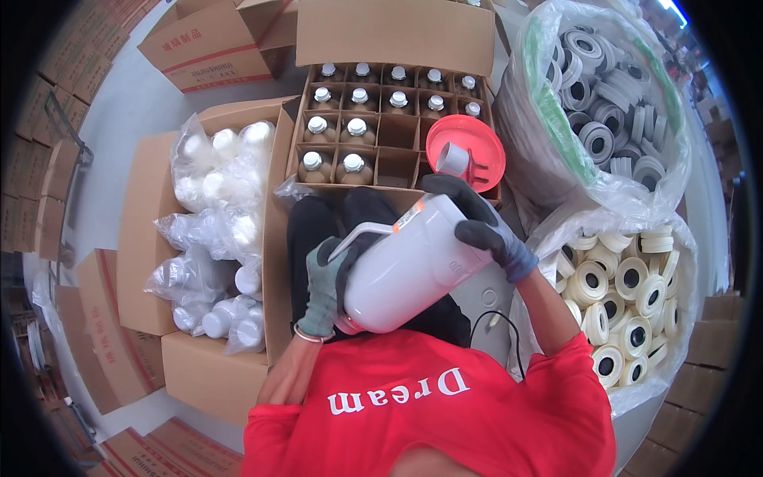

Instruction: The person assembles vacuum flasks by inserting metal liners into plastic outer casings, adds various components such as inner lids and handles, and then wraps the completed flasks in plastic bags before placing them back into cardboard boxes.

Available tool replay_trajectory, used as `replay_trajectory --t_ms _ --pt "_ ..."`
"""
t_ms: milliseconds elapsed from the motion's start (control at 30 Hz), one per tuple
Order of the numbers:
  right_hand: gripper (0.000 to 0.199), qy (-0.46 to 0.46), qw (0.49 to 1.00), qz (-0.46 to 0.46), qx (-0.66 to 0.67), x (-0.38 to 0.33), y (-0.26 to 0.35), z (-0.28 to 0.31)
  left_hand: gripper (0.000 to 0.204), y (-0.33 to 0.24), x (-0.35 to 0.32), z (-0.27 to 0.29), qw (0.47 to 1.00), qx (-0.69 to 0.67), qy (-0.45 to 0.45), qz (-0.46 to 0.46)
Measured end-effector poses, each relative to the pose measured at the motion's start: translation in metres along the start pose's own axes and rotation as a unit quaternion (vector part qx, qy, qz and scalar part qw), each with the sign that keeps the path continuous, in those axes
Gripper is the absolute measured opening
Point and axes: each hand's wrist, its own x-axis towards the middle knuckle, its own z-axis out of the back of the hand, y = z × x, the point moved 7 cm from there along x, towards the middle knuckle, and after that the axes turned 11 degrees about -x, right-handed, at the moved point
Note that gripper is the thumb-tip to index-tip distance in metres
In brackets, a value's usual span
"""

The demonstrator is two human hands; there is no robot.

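Both gloved hands tilt white jug [409, 266] toward red funnel [467, 151] over divided carton [397, 127].

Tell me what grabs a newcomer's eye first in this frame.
A large white plastic jug fills the centre, held tilted between the grey-gloved left hand at its base and the dark-gloved right hand near its top. Above it, a red plastic funnel sits on a divided cardboard box of brown white-capped bottles. Bags of white rolls crowd the right.
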Motion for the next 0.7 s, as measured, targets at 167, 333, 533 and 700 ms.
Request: replay_trajectory --t_ms 167,333,533,700 --pt "0.060 0.147 0.969 0.085 -0.179 0.058 0.008 -0.027 0.034 -0.014 -0.018 0.012 0.982 0.107 0.067 -0.138" --pt "0.051 0.183 0.976 0.048 -0.107 0.107 -0.058 -0.046 0.058 -0.028 -0.012 0.024 0.979 -0.015 0.152 0.134" --pt "0.102 -0.152 0.718 -0.221 -0.642 0.103 -0.224 0.190 0.035 0.000 -0.016 0.074 0.887 -0.423 -0.025 0.184" --pt "0.105 -0.104 0.767 -0.042 -0.631 0.091 -0.231 0.190 0.038 0.023 0.038 0.069 0.817 -0.569 -0.062 0.072"
